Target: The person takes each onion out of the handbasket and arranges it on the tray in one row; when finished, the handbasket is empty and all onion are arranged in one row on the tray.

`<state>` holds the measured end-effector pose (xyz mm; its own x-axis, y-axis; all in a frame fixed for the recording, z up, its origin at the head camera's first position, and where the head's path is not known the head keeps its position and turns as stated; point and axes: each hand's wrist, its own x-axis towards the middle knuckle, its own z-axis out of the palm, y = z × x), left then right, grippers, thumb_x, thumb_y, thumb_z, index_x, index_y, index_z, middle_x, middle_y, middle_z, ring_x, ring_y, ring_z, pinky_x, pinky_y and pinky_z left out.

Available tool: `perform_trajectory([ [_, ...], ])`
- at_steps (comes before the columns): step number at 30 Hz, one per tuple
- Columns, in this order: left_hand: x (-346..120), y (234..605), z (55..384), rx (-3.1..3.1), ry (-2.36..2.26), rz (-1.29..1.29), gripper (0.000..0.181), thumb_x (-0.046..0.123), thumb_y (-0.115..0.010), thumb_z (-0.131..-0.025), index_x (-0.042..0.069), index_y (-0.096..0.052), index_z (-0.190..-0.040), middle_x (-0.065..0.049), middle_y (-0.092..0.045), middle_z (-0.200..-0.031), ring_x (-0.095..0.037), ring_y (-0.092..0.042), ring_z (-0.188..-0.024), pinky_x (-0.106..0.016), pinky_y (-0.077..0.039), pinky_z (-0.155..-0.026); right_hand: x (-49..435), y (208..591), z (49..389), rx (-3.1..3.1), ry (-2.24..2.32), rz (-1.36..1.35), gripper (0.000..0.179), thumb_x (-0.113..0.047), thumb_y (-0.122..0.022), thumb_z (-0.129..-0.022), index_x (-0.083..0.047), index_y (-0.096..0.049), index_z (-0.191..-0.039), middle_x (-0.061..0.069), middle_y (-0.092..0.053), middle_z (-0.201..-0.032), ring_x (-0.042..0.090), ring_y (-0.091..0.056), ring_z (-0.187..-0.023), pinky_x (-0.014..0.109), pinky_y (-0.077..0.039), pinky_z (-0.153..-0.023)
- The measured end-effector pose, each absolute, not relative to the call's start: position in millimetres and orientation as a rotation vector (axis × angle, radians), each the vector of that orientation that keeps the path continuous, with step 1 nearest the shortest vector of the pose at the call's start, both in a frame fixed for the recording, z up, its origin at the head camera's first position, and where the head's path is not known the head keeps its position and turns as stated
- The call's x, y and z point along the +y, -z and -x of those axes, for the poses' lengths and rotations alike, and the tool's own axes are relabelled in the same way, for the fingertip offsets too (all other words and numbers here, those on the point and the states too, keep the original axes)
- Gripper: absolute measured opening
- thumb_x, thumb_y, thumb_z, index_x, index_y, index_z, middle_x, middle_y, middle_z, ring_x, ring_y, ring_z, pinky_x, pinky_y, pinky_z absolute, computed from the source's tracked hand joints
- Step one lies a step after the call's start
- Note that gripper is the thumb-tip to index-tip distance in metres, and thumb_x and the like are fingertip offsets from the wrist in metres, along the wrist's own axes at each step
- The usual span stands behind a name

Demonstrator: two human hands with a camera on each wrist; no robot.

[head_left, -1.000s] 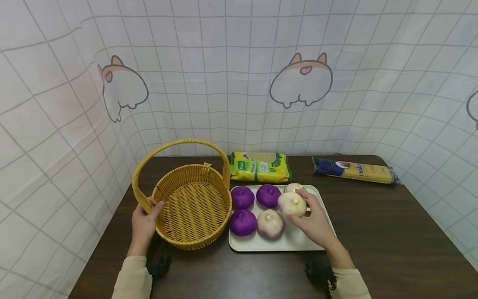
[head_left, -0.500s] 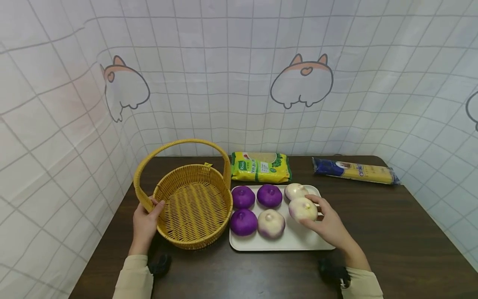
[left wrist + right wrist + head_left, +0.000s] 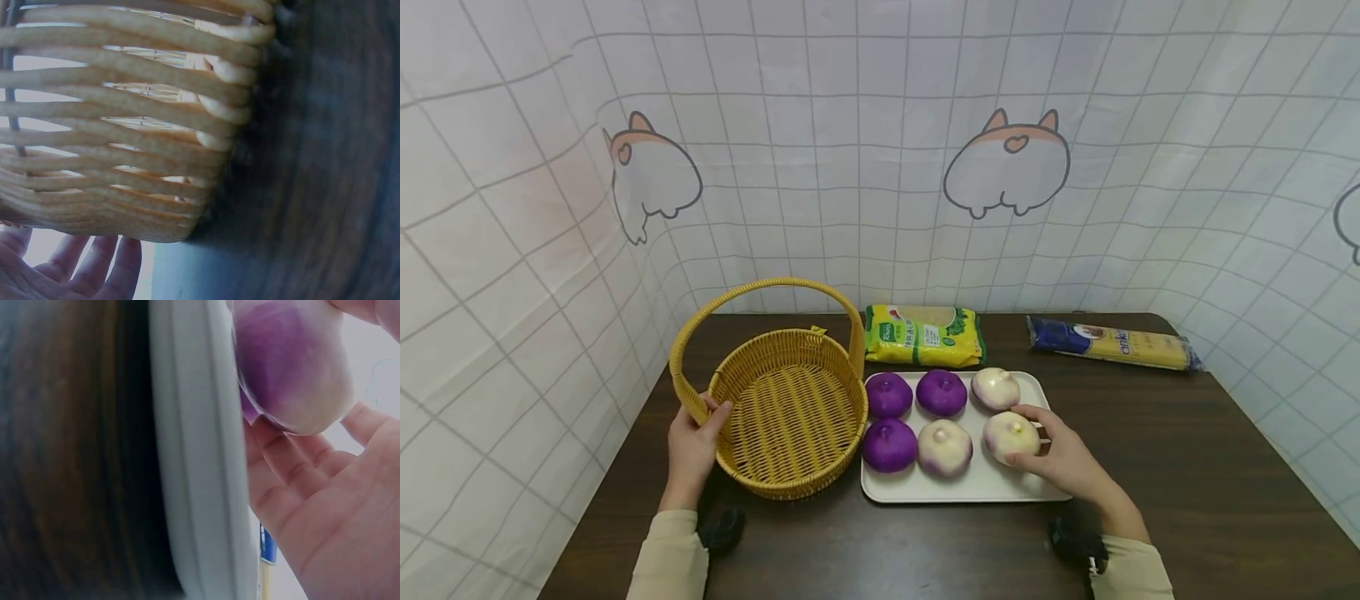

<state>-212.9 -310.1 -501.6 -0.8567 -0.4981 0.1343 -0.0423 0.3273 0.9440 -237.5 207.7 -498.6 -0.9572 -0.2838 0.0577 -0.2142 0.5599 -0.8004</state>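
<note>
In the head view my left hand [image 3: 691, 450] grips the left side of a yellow wicker basket [image 3: 786, 490], thumb inside the rim near the base of the tall handle. The left wrist view shows the basket's woven wall [image 3: 125, 150] close up, fingers beneath its edge. My right hand [image 3: 1071, 467] holds a white-and-purple turnip [image 3: 1012, 437] from its right side, low at the front right of a white tray [image 3: 992, 487]. The right wrist view shows thumb and fingers around this turnip [image 3: 294, 369], close to the tray rim [image 3: 194, 450].
Also on the tray are two whitish turnips [image 3: 945, 450] and three deep purple, turnip-shaped vegetables [image 3: 889, 446]. Behind it lies a yellow-green Knorr packet [image 3: 922, 336]. A long blue-and-yellow pasta packet [image 3: 1116, 344] lies at the back right. A gridded white curtain surrounds the table.
My right hand has carried the turnip right and down to the tray's front right, uncovering the whitish turnip behind it. My left hand stays on the basket.
</note>
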Motion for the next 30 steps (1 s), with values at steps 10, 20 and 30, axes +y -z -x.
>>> perform_trajectory([
  [10,-310.2,500.7,212.6,-2.21,1.533,-0.484,0.03,0.032,-0.064,-0.095,0.006,-0.052,-0.105,-0.006,-0.051,-0.095,-0.017,-0.047,-0.087,-0.025,-0.04,-0.074,206.9,496.1,234.2,2.724,1.31,0.441,0.071,-0.031,-0.083,-0.078,-0.008,-0.049,-0.136,0.015,-0.057,-0.125,0.025,-0.06,-0.1,0.034,-0.049,-0.077],
  [20,-309.5,500.5,212.8,-2.222,1.527,-0.47,0.033,0.034,-0.064,-0.095,0.005,-0.053,-0.108,-0.008,-0.057,-0.108,-0.018,-0.051,-0.096,-0.028,-0.042,-0.079,207.6,498.0,232.9,2.662,1.352,0.456,0.073,-0.028,-0.083,-0.079,-0.008,-0.047,-0.139,0.018,-0.056,-0.126,0.024,-0.06,-0.099,0.033,-0.049,-0.077],
  [30,-311.9,498.5,211.8,-2.186,1.475,-0.41,0.029,0.024,-0.067,-0.094,0.001,-0.055,-0.107,-0.02,-0.053,-0.135,-0.035,-0.047,-0.126,-0.053,-0.038,-0.099,207.5,500.6,233.5,2.582,1.439,0.534,0.074,-0.023,-0.083,-0.079,-0.007,-0.045,-0.141,0.019,-0.053,-0.13,0.026,-0.058,-0.101,0.028,-0.051,-0.079],
])
